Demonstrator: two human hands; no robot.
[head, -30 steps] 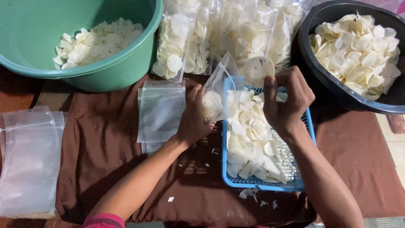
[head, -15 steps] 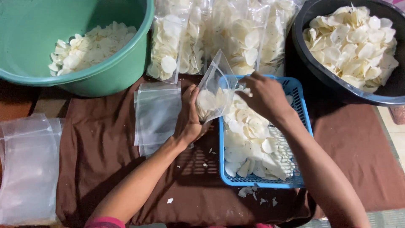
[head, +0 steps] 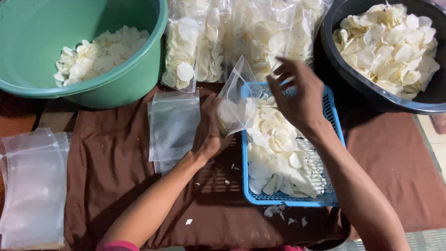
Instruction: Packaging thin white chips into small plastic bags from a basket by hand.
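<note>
My left hand [head: 211,132] holds a small clear plastic bag [head: 236,100] upright and open at the left rim of a blue basket [head: 334,123]; a few white chips lie inside the bag. My right hand [head: 297,93] hovers over the far end of the basket with fingers spread and curled down, above the white round chips [head: 274,144] heaped in it. Whether it holds chips is hidden under the palm.
A green basin [head: 121,88] with chips sits far left, a black basin [head: 362,79] of chips far right. Filled chip bags [head: 195,51] stand between them. Empty clear bags [head: 174,125] lie beside my left hand, more bags [head: 32,186] at the left edge. A brown cloth [head: 111,176] covers the surface.
My right hand dropped from the bag's mouth and moved out over the far end of the basket. The left hand kept the bag in place.
</note>
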